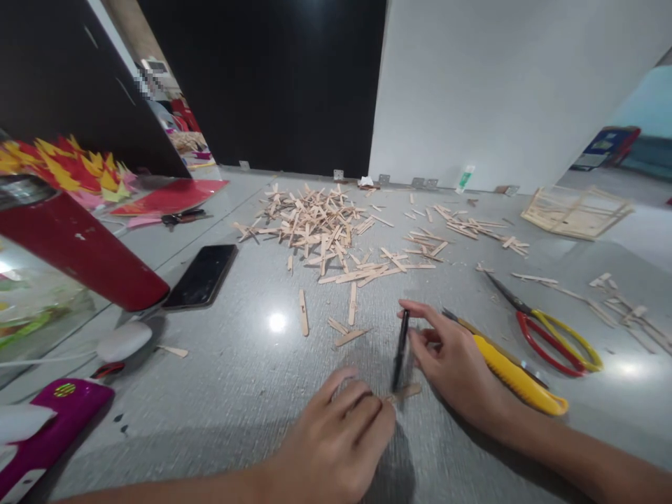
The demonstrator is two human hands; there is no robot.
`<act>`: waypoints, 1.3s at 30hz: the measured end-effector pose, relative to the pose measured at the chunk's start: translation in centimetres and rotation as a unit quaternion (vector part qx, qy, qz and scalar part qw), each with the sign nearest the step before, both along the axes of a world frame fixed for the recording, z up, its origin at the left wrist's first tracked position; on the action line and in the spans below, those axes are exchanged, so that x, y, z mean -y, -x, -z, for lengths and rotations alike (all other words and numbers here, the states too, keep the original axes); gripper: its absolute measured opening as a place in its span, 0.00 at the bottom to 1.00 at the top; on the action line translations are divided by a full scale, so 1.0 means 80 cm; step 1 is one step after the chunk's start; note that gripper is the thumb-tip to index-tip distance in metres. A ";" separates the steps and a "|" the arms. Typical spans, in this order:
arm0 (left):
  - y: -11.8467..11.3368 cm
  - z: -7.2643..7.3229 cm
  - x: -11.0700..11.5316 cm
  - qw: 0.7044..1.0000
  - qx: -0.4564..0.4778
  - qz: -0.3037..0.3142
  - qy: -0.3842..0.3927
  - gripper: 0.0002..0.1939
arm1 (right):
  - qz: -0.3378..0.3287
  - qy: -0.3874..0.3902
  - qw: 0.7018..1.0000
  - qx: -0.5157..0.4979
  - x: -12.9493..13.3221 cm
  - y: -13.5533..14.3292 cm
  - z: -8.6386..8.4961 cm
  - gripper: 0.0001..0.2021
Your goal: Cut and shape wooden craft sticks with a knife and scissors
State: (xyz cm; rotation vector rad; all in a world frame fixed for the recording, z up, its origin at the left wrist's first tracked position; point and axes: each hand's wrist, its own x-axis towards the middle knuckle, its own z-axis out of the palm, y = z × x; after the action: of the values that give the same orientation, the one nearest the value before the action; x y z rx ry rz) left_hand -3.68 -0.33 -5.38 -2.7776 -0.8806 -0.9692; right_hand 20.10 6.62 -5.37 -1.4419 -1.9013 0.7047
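Note:
My right hand (446,353) pinches a black pen (402,350), which stands nearly upright with its lower end at a small wooden stick piece (409,390). Fingers bent, my left hand (341,434) rests on the table and presses on the left end of that piece, partly hiding it. Loose stick pieces (351,337) lie just beyond my hands, and a single stick (303,312) lies farther left. Right beside my right hand is a yellow cutter (519,378). Scissors (556,343) with red and yellow handles lie right of it.
A pile of wooden sticks (315,217) spreads across the back of the grey table. To the left are a phone (202,276), a red flask (84,241), a white mouse (124,341) and a purple object (68,420). A stick frame (577,213) stands at the back right.

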 end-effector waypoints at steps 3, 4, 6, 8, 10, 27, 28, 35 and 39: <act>0.001 0.002 -0.003 0.999 -0.017 -0.032 -0.003 0.13 | -0.013 -0.005 0.999 0.041 -0.005 -0.004 0.002 0.30; 0.001 0.004 -0.004 0.998 -0.028 -0.053 -0.007 0.12 | -0.019 -0.006 0.998 0.057 -0.006 -0.005 0.000 0.31; 0.001 0.008 -0.003 0.995 -0.047 -0.082 0.002 0.08 | -0.027 -0.011 0.994 0.103 -0.008 -0.008 -0.009 0.28; 0.001 0.010 -0.001 0.994 -0.062 -0.083 0.023 0.06 | -0.028 -0.019 0.985 0.167 -0.011 -0.016 -0.026 0.23; 0.001 0.011 -0.001 0.994 -0.071 -0.082 0.033 0.06 | -0.015 -0.022 0.970 0.240 -0.017 -0.030 -0.047 0.18; -0.001 -0.082 -0.023 0.821 0.248 -0.053 0.511 0.16 | 0.033 0.043 0.880 0.472 -0.011 -0.150 -0.058 0.07; -0.002 -0.078 -0.024 0.821 0.230 -0.055 0.520 0.14 | 0.008 0.032 0.889 0.456 -0.010 -0.146 -0.058 0.09; -0.006 -0.031 -0.032 0.905 0.108 -0.065 0.407 0.10 | -0.033 0.033 0.887 0.459 -0.009 -0.144 -0.057 0.06; -0.007 -0.012 -0.038 0.935 0.093 -0.058 0.338 0.11 | 0.011 0.037 0.884 0.467 -0.013 -0.156 -0.050 0.08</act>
State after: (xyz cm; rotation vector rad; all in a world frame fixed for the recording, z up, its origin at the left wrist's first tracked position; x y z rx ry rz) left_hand -3.12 2.71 -4.38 -3.1347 -1.6653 -1.0830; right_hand 32.56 7.69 -1.37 -2.0745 -2.5456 0.0124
